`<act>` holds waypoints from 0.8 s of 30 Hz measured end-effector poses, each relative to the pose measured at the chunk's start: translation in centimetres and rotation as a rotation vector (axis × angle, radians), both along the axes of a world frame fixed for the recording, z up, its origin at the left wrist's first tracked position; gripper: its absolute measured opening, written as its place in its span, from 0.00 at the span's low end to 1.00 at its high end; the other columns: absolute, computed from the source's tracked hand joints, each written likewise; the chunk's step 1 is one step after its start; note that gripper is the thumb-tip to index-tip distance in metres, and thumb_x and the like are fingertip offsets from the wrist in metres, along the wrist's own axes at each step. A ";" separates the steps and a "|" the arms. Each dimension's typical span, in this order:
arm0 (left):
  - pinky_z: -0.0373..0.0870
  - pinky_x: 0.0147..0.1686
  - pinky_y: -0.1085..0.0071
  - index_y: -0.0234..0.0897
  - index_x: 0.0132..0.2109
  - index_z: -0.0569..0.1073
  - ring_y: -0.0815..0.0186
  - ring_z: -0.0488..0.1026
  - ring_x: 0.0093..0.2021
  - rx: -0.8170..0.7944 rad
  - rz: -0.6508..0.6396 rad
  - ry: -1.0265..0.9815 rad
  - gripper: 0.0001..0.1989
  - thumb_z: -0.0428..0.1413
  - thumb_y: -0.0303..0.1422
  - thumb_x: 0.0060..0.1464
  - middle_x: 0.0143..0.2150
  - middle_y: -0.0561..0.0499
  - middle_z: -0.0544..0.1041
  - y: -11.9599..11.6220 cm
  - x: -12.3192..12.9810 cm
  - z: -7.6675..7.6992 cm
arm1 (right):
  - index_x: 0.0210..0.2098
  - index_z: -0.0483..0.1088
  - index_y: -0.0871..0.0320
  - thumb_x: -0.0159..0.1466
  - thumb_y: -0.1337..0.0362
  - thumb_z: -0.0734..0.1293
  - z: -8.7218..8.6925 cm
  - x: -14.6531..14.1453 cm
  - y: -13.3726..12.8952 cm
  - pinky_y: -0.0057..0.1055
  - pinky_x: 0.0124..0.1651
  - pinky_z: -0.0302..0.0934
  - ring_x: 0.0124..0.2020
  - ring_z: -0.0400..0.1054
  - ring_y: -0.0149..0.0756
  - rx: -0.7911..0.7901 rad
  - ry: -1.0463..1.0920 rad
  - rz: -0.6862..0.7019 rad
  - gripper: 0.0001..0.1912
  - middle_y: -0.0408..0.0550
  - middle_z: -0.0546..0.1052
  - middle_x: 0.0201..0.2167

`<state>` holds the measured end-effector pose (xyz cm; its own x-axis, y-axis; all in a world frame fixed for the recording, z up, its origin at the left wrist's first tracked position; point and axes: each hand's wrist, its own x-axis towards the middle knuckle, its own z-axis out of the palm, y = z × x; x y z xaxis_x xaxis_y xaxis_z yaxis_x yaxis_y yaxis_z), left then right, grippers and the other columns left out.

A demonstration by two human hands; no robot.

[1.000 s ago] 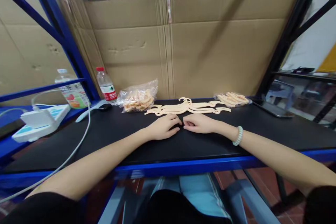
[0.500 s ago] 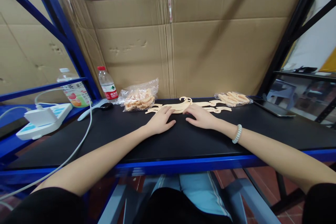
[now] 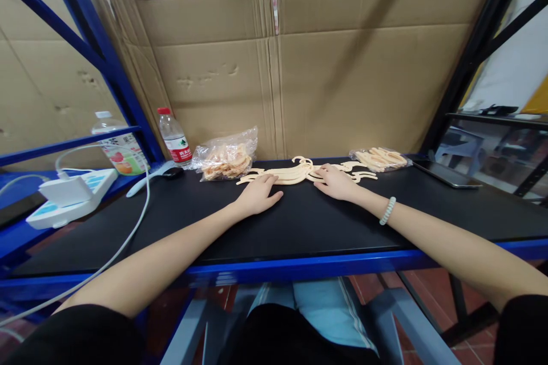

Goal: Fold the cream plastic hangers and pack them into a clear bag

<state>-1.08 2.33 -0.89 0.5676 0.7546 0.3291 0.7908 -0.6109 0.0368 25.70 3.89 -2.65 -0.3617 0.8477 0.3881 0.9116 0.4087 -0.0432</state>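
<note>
Cream clothes hangers (image 3: pixel 293 173) overlap flat at mid-length, near counter's (image 3: pixel 299 234) back edge. Left hand (image 3: pixel 256 194) over their left arms: fingers loosely extended, thumb apart, released. Right hand (image 3: pixel 339 183) over right arms: fingers bent; grasp cannot be told. Bagged hangers (image 3: pixel 226 161) beyond, left, near back edge.

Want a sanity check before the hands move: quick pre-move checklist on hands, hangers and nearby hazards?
1. Left hand at the hangers: ok, fingers over their left part.
2. Right hand at the hangers: ok, fingers over their right part.
3. Firm hold on any hanger: cannot tell.
4. Hangers spread apart: not ok, they lie bunched together.
5. White cable clear of the left forearm: cannot tell, it runs close alongside.
6. Bottle capped and away from both hands: ok.
</note>
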 end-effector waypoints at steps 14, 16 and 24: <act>0.66 0.51 0.54 0.33 0.48 0.73 0.50 0.67 0.51 0.103 0.051 -0.032 0.16 0.51 0.37 0.56 0.50 0.39 0.69 -0.2 0.2 -0.2 | 0.36 0.71 0.59 0.62 0.64 0.66 -0.1 -0.3 1.2 0.39 0.46 0.59 0.42 0.62 0.44 0.146 0.055 0.096 0.05 0.53 0.70 0.39; 0.67 0.50 0.55 0.33 0.47 0.73 0.51 0.68 0.50 0.113 0.055 -0.037 0.15 0.51 0.36 0.56 0.48 0.40 0.69 -0.2 0.2 -0.3 | 0.32 0.71 0.59 0.62 0.65 0.66 0.1 -0.5 1.0 0.39 0.45 0.58 0.41 0.62 0.44 0.141 0.070 0.113 0.04 0.53 0.71 0.37; 0.71 0.39 0.65 0.38 0.45 0.73 0.56 0.72 0.45 0.158 0.111 -0.042 0.12 0.52 0.31 0.54 0.47 0.45 0.70 -0.3 -0.2 0.1 | 0.35 0.66 0.59 0.64 0.67 0.62 0.8 -0.8 -0.1 0.28 0.33 0.56 0.31 0.67 0.36 0.091 0.192 0.140 0.02 0.46 0.73 0.28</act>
